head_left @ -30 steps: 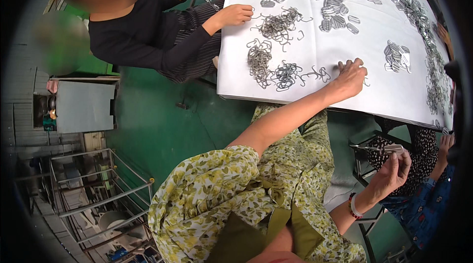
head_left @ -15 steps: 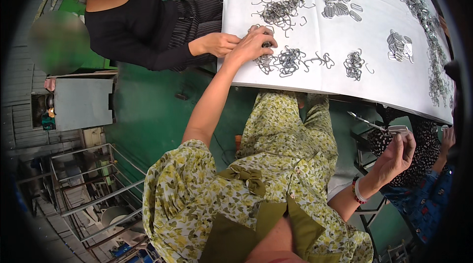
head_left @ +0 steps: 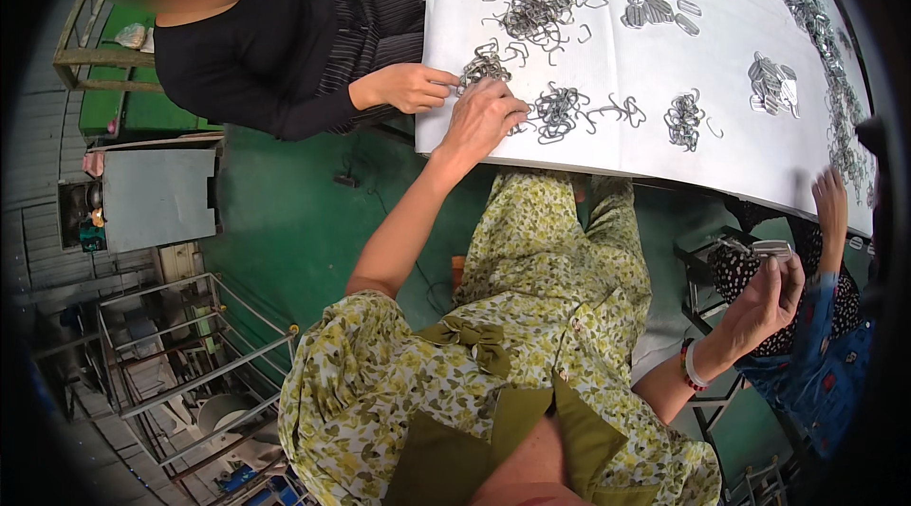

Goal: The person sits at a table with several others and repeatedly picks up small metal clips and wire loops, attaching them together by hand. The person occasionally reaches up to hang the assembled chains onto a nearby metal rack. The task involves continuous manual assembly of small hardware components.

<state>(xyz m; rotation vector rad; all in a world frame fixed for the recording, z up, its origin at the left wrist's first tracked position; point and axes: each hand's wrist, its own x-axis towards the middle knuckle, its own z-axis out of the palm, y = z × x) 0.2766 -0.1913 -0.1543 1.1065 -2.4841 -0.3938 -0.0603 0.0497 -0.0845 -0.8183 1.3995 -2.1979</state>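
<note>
Our left hand (head_left: 486, 122) bends its fingers down on the lower side of a pile of metal hooks (head_left: 486, 63), upper middle of the frame; if its grip holds a hook, we cannot tell. This hand is much nearer to the pile than our right hand (head_left: 767, 302), which pinches a flat metal piece (head_left: 771, 248), long axis across the frame. We see no container beside; the hooks lie loose on the white table (head_left: 626, 65).
</note>
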